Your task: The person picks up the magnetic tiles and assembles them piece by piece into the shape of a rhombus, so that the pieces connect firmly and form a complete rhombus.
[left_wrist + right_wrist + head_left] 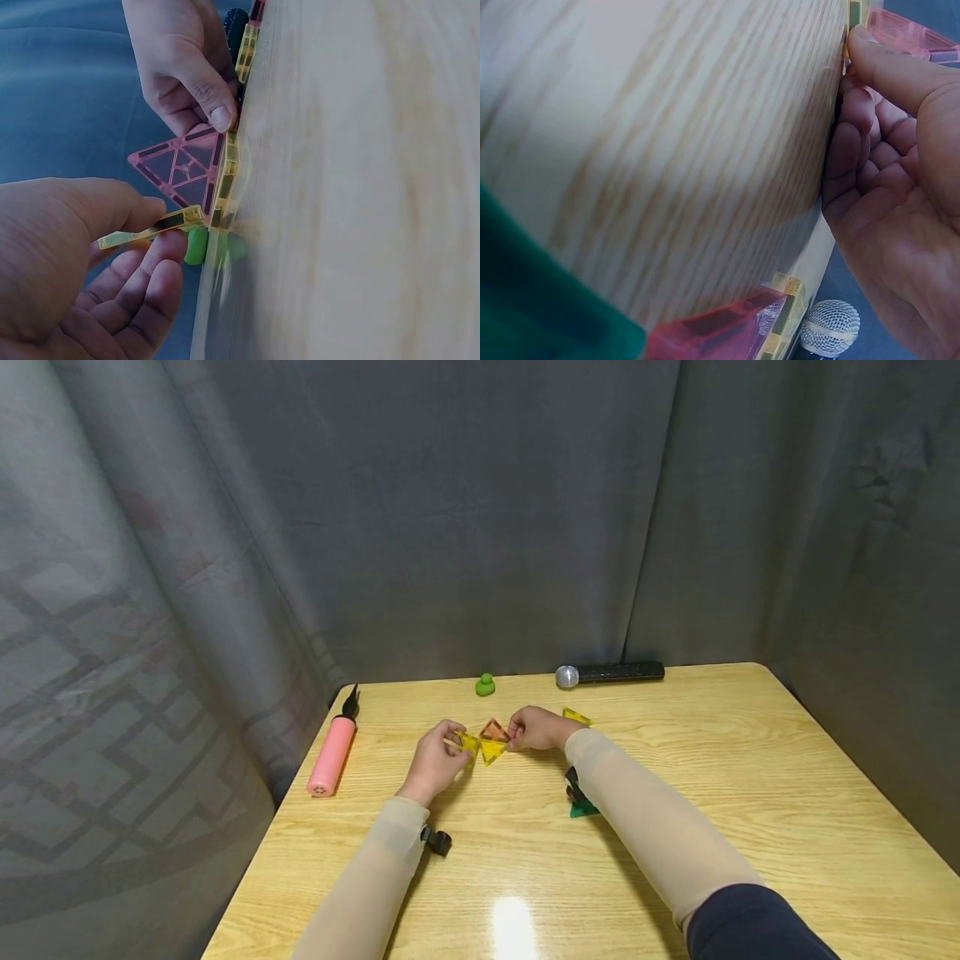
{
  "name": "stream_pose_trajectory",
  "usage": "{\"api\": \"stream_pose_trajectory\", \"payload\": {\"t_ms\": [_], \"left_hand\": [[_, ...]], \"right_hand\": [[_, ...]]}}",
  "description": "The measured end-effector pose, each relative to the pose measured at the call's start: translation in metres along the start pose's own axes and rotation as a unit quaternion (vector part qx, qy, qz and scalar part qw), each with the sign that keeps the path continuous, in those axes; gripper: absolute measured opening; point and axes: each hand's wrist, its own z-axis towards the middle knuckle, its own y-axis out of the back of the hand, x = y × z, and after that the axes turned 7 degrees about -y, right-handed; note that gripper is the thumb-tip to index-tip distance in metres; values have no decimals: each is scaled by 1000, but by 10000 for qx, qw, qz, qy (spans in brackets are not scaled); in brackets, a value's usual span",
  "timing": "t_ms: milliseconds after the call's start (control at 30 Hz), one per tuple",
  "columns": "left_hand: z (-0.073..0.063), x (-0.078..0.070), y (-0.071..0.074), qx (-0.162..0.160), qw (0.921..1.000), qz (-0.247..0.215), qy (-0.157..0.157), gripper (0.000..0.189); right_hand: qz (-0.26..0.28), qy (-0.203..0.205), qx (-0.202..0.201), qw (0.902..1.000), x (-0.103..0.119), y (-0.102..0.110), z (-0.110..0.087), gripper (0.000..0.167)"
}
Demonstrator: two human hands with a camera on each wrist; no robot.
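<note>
My left hand (435, 762) pinches a yellow triangular magnetic tile (468, 745) between thumb and fingers, seen edge-on in the left wrist view. Its inner end comes right up to a second yellow triangular tile (491, 752), which lies low on the table. Beyond that one, a red triangular tile (184, 169) rises at an angle, edge to edge with it. My right hand (542, 728) grips the second yellow tile at its right corner, where it joins the red tile. The right thumb tip shows there in the left wrist view, the other fingers curled underneath.
Another yellow tile (577, 717) lies behind the right wrist, and a green tile (583, 808) sits partly under the right forearm. Toward the back are a small green figure (485, 685) and a black microphone (618, 672). A pink hand pump (333, 753) lies at left.
</note>
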Motion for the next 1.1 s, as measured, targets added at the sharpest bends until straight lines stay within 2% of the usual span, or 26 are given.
{"api": "stream_pose_trajectory", "payload": {"t_ms": [433,867,1100], "left_hand": [[4,-5,-5,-44,9999,-135,58,41],[5,-7,-13,-190,9994,-229,-156,41],[5,-9,-18,-211,9996,-190,-97,42]], "right_hand": [[79,-33,41,10000,-1,1,1,11],[43,59,106,9999,-3,2,4,13],[61,32,82,9999,-3,2,3,13]]}}
